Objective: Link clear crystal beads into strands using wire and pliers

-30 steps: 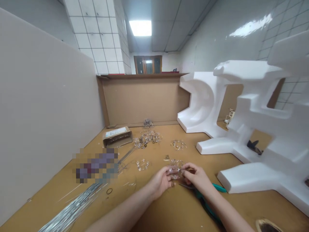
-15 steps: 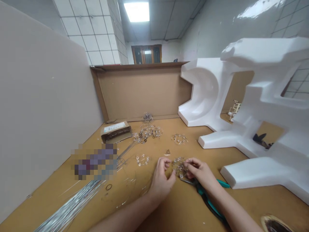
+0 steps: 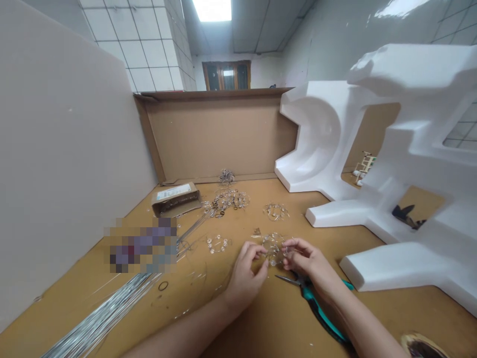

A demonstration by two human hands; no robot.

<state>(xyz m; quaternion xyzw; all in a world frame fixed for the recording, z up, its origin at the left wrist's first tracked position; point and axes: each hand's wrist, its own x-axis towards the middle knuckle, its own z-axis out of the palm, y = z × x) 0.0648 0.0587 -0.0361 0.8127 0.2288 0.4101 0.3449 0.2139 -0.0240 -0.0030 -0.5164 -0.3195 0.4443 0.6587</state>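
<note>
Both my hands pinch one wire-and-bead cluster [image 3: 275,248]: left hand [image 3: 246,273], right hand [image 3: 307,261]. I'd keep fingertips close and steady; pliers [image 3: 316,306] lie beneath the right wrist.

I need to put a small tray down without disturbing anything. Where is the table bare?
Bare: the near table between the forearms, and the stretch under the cardboard wall. Crowded: around the left hand, right hand, wire-ring cluster and pliers.

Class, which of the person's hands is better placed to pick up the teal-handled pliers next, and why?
Probably the right hand: it hovers directly over the teal-handled pliers while pinching the wire-and-bead cluster. The left hand lies farther away.
</note>
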